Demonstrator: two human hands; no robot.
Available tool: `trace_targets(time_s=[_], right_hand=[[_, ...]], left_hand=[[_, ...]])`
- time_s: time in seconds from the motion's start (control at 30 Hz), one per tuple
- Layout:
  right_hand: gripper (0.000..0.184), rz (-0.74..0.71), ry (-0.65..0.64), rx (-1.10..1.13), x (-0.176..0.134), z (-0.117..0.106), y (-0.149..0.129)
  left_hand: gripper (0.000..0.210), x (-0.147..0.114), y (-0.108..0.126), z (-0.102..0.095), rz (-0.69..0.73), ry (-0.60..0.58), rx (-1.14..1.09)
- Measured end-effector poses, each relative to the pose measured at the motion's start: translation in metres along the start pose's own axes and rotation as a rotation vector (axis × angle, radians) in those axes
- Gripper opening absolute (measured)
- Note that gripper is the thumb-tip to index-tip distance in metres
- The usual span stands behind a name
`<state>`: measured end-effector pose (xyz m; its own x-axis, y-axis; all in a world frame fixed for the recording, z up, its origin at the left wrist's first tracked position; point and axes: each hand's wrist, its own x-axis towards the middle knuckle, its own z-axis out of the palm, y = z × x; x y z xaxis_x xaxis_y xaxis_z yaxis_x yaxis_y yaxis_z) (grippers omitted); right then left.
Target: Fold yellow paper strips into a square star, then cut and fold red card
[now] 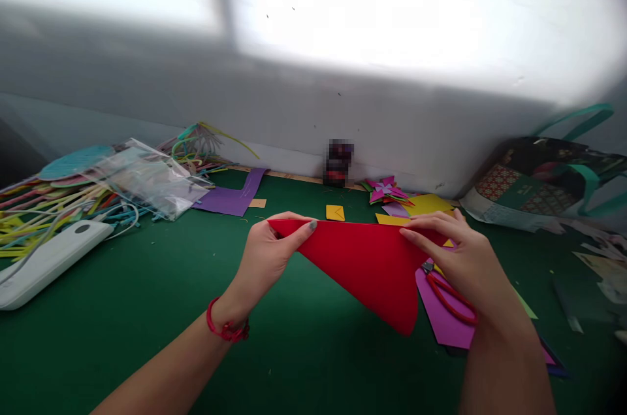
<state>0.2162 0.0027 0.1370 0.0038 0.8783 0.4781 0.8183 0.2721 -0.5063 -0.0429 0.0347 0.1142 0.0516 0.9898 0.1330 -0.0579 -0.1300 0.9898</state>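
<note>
A red, roughly triangular paper sheet point(365, 265) is pinched by the left hand point(264, 255) and the right hand point(465, 255), near which red-handled scissors point(434, 280) are seen.

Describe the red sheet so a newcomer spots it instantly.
Find the green table. Above its middle, the left hand and right hand pinch the red sheet by its top edge. Unlike the purple paper lying beyond, it is red and held up.
</note>
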Motion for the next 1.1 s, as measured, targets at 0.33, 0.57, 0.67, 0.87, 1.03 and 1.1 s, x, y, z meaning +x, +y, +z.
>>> trace_targets(time_s=[0.33, 0.57, 0.67, 0.87, 1.03, 1.1], right_hand=[[0.032, -0.208, -0.084, -0.157, -0.003, 0.012, -0.042], [0.024, -0.274, -0.039, -0.35, -0.009, 0.005, -0.041], [0.026, -0.302, -0.037, -0.363, -0.012, 0.008, -0.053], [0.034, -0.298, -0.12, -0.282, -0.011, 0.021, -0.064], [0.015, -0.173, -0.189, -0.141, -0.007, 0.023, -0.058], [0.014, -0.141, -0.184, -0.096, -0.006, 0.023, -0.058]], left_hand=[[0.014, -0.007, 0.003, 0.001, 0.036, -0.067, 0.098], [0.011, -0.007, 0.002, 0.002, 0.071, -0.06, 0.134], [0.008, -0.009, 0.003, 0.002, 0.082, -0.067, 0.124], [0.008, -0.01, 0.006, 0.002, 0.066, -0.082, 0.091], [0.009, -0.008, 0.003, 0.002, 0.039, -0.085, 0.041], [0.009, -0.007, 0.002, 0.002, 0.037, -0.087, 0.046]])
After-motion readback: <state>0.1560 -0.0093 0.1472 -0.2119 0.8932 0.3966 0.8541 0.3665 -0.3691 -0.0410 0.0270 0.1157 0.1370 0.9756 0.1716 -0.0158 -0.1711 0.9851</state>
